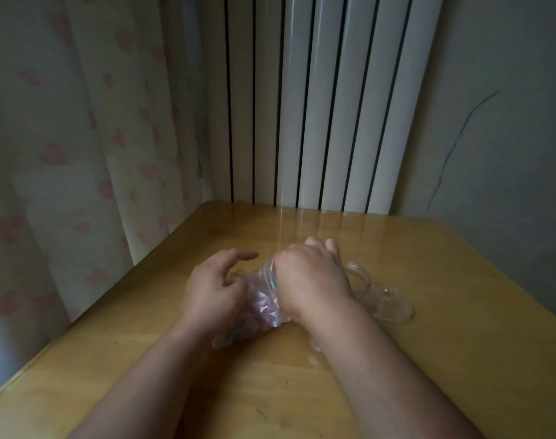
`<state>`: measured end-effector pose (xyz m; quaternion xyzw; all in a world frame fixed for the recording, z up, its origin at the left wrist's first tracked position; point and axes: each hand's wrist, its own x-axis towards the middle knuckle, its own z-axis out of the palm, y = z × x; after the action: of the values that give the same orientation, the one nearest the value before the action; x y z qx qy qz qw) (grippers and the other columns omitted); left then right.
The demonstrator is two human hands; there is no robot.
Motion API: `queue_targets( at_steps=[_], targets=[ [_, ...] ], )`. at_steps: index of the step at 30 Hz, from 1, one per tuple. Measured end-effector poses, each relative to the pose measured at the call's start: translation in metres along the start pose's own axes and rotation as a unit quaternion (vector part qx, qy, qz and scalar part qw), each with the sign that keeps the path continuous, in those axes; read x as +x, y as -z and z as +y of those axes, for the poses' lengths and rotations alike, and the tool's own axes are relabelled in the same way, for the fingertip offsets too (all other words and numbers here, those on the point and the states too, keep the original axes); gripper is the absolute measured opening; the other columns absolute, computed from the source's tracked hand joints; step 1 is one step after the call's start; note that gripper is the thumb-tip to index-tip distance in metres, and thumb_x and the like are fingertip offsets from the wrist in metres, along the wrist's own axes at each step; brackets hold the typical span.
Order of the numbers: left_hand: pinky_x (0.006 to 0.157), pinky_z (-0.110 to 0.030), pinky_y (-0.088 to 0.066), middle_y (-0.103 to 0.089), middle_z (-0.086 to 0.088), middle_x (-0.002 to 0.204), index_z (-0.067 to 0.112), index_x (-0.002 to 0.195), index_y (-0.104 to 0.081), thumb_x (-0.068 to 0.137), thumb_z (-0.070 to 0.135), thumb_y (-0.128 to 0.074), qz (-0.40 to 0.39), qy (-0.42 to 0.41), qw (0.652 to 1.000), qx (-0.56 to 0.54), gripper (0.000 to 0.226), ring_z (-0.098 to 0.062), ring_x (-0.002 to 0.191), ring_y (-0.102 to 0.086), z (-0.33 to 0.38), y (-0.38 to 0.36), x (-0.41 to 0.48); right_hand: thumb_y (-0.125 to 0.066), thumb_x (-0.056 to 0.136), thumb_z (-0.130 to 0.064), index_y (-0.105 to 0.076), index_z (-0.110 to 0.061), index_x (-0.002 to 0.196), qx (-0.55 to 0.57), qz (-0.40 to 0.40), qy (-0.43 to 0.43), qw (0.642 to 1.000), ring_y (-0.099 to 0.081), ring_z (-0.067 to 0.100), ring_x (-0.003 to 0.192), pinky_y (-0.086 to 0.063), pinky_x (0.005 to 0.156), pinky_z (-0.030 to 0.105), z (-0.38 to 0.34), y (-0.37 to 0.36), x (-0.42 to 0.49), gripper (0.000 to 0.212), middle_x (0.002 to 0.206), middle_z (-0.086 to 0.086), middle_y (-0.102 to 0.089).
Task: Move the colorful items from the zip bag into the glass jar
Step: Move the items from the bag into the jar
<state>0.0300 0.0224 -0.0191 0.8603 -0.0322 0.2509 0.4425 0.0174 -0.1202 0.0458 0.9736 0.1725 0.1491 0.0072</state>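
A clear zip bag [265, 301] with small pink and purple items inside lies on the wooden table [444, 359] between my hands. My right hand [311, 277] grips the bag's upper end, fingers curled over it. On the bag's left side is my left hand [214, 283], its lower fingers curled against the plastic and its index finger stretched out above. A clear glass jar [382, 299] lies on its side just right of my right hand, its mouth partly hidden behind that hand.
A heart-patterned curtain [80, 160] hangs along the table's left edge. White radiator slats [317, 106] stand behind the far edge, and a grey wall [508, 122] is at the right. Bare wood stretches in front of my forearms.
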Motion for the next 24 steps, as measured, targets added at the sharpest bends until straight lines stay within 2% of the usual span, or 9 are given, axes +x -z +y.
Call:
queue_targets(
  at_steps=[4,6,9,11,14,18,21,24],
  targets=[
    [0.090,-0.030,-0.040,-0.055,0.020,0.117,0.032,0.126,-0.062,0.067,0.022,-0.049,-0.041,-0.105,0.991,0.072,0.061,0.007,0.102,-0.038,0.009,0.007,-0.007,-0.067,0.084,-0.028,-0.064,-0.026,0.115,0.053,0.022,-0.024,0.998,-0.047,0.024,0.114,-0.033,0.102,0.042,0.012,0.005,0.003,0.031,0.114,-0.002,-0.058],
    [0.089,-0.024,-0.037,-0.057,0.015,0.119,0.028,0.130,-0.060,0.067,0.021,-0.050,-0.049,-0.142,0.985,0.087,0.064,0.012,0.100,-0.034,0.010,0.005,-0.010,-0.063,0.086,-0.026,-0.065,-0.028,0.114,0.108,0.022,-0.040,0.993,-0.052,0.023,0.110,-0.041,0.100,0.040,0.021,0.009,0.002,0.028,0.113,-0.004,-0.060],
    [0.091,-0.010,-0.027,-0.058,0.012,0.123,0.026,0.133,-0.056,0.068,0.026,-0.048,-0.077,-0.161,0.979,0.101,0.066,0.013,0.100,-0.033,0.010,0.005,-0.010,-0.064,0.085,-0.025,-0.067,-0.027,0.109,0.213,0.013,-0.068,0.975,-0.060,0.016,0.096,-0.052,0.087,0.035,0.039,0.022,0.001,0.024,0.106,-0.007,-0.065],
    [0.093,-0.015,-0.032,-0.059,0.011,0.126,0.028,0.134,-0.055,0.067,0.033,-0.043,-0.090,-0.158,0.978,0.100,0.068,0.007,0.108,-0.041,0.010,0.006,-0.009,-0.068,0.082,-0.027,-0.067,-0.027,0.104,0.255,0.028,-0.083,0.963,-0.061,0.013,0.091,-0.053,0.083,0.034,0.053,0.032,0.001,0.022,0.100,-0.009,-0.065],
    [0.093,-0.028,-0.038,-0.058,0.013,0.129,0.029,0.136,-0.053,0.067,0.029,-0.047,-0.107,-0.143,0.978,0.106,0.069,0.012,0.105,-0.037,0.012,0.007,-0.009,-0.073,0.076,-0.025,-0.066,-0.028,0.086,0.250,0.033,-0.112,0.961,-0.062,0.013,0.085,-0.054,0.078,0.034,0.068,0.042,0.000,0.013,0.091,-0.009,-0.064],
    [0.091,-0.024,-0.032,-0.055,0.016,0.131,0.028,0.137,-0.051,0.066,0.028,-0.049,-0.110,-0.146,0.976,0.123,0.071,0.013,0.105,-0.033,0.017,0.008,-0.013,-0.073,0.077,-0.017,-0.065,-0.026,0.071,0.185,-0.037,-0.141,0.972,-0.062,0.014,0.081,-0.050,0.069,0.027,0.079,0.044,-0.003,0.013,0.088,-0.006,-0.065],
    [0.089,-0.026,-0.032,-0.059,0.013,0.126,0.027,0.130,-0.055,0.066,0.034,-0.045,-0.099,-0.161,0.972,0.139,0.065,0.003,0.111,-0.041,0.019,0.008,-0.013,-0.070,0.079,-0.015,-0.072,-0.022,0.078,0.141,-0.067,-0.155,0.975,-0.064,0.017,0.084,-0.056,0.075,0.031,0.079,0.043,-0.004,0.007,0.093,-0.001,-0.068],
    [0.086,-0.028,-0.034,-0.061,0.011,0.117,0.024,0.122,-0.058,0.066,0.033,-0.046,-0.081,-0.163,0.973,0.141,0.058,0.000,0.107,-0.043,0.018,0.007,-0.013,-0.068,0.082,-0.012,-0.066,-0.030,0.072,0.171,-0.050,-0.129,0.976,-0.063,0.015,0.091,-0.054,0.085,0.031,0.071,0.041,-0.004,0.021,0.099,-0.007,-0.067]
  ],
)
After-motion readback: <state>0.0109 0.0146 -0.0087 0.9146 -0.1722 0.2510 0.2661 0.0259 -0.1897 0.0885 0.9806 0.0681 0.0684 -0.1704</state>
